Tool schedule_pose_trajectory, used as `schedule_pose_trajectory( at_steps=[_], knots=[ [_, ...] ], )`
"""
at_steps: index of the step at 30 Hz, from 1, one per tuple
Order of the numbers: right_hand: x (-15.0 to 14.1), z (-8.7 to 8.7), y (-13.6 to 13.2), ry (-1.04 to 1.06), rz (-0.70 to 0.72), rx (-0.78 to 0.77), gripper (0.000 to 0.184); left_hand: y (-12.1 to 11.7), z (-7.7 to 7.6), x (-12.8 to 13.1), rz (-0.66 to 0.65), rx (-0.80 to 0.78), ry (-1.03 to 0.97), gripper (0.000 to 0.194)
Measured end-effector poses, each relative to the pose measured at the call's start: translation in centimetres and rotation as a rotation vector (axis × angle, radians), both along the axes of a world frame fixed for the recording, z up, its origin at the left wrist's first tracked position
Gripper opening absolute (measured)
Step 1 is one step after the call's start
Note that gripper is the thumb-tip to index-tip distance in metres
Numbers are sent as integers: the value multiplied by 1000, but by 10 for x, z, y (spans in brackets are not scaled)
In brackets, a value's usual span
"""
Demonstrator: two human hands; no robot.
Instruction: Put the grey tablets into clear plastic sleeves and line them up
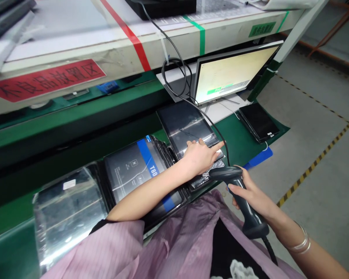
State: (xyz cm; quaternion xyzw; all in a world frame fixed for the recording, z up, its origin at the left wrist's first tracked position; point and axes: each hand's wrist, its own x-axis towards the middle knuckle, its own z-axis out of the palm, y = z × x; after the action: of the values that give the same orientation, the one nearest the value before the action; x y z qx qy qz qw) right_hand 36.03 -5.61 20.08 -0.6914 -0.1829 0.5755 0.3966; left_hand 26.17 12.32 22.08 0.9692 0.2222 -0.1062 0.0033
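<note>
My right hand [251,193] is wrapped round the grip of a black handheld barcode scanner [244,205], its head turned left toward the nearby stack. Across my body reaches my left hand [202,157], lying on the lower edge of a dark, film-wrapped tablet [189,126] with its fingers apart. Crumpled clear plastic and a white label show beside that hand, partly hidden by it. Left of it, a stack of dark tablets [128,170] has a blue-striped printed cover on top, partly under my left forearm. A shiny wrapped tablet [71,213] with a white label lies further left.
A lit monitor [235,73] stands behind on a white board. Another black tablet [258,122] lies on the green mat at right. The scanner's cable [209,120] loops up to the shelf [174,35]. A red sign [49,79] marks the shelf edge.
</note>
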Motion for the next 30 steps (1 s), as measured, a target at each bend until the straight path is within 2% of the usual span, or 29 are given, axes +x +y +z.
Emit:
schedule_pose_trajectory(
  at_steps=[25, 30],
  knots=[
    [-3, 2, 2, -31, -4, 2, 80, 2, -2, 0, -3, 26, 0, 52],
    [1, 3, -3, -32, 43, 36, 86, -7, -7, -4, 29, 9, 14, 55]
  ],
)
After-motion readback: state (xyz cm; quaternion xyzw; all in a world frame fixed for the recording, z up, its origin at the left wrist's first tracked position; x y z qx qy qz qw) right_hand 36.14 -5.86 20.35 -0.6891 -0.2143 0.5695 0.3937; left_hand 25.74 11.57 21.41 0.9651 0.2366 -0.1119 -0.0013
